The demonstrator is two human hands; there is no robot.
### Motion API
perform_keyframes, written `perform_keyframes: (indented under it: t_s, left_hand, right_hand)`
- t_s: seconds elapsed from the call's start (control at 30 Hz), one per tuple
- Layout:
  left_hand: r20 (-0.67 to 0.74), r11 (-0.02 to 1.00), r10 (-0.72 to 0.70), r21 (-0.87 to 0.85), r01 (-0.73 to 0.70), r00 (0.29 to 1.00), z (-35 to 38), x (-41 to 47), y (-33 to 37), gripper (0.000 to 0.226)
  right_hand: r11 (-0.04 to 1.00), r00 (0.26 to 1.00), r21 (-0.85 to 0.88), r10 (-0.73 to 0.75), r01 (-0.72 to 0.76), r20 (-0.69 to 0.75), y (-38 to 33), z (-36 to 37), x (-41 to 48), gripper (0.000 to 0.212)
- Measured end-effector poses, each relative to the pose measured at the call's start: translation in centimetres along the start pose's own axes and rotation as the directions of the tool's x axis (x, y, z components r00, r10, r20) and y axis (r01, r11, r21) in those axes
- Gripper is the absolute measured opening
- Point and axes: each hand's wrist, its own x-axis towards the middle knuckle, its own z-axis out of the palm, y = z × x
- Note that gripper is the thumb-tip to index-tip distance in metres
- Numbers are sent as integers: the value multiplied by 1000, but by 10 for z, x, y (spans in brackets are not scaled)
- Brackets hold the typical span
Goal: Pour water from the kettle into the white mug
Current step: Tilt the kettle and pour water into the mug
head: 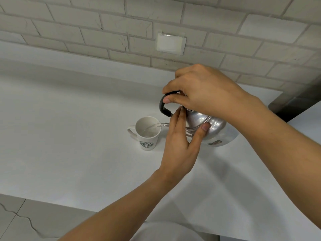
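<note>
Nearest the camera, the left hand (180, 141) comes up from the lower edge with its forearm angled toward the kettle (208, 129); its fingers lie together and flat against the kettle's near-left shoulder by the lid, while the thumb presses lower on the belly, so this hand steadies the body rather than grips it. Just beyond and above, the right hand (205, 93) is closed over the black handle (163, 105), fingers curled and clamped round the arch, carrying the weight. The kettle hangs tilted between the two hands, its long axis running roughly right to left across the white counter (69, 136), base swung up toward the right and spout (163, 125) pointing left and slightly down. The spout tip sits at the right rim of the white mug (147, 133), which stands upright on the counter just left of both hands, handle turned away to the left (the printed logo faces the camera). A thin stream appears to run from the spout into the mug, so pouring looks under way; the water level inside is hard to read. What matters next, I judge, is keeping the spout over the mouth while the right hand levels the kettle back, base dropping rightward. Behind stands a pale brick wall (121, 23).
</note>
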Motion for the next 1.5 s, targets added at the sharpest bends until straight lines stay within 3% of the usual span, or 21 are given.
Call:
perform_keyframes:
  t_s: [0.93, 1.5]
  left_hand:
    - [-60, 980, -78, -186, 66, 995, 2, 1, 3, 55]
    - [-94, 989, -62, -142, 48, 994, -2, -1, 1, 56]
  right_hand:
    - [982, 995, -169, -77, 85, 56, -11, -10, 21, 35]
    - [974, 995, -211, -65, 80, 77, -23, -7, 30, 30]
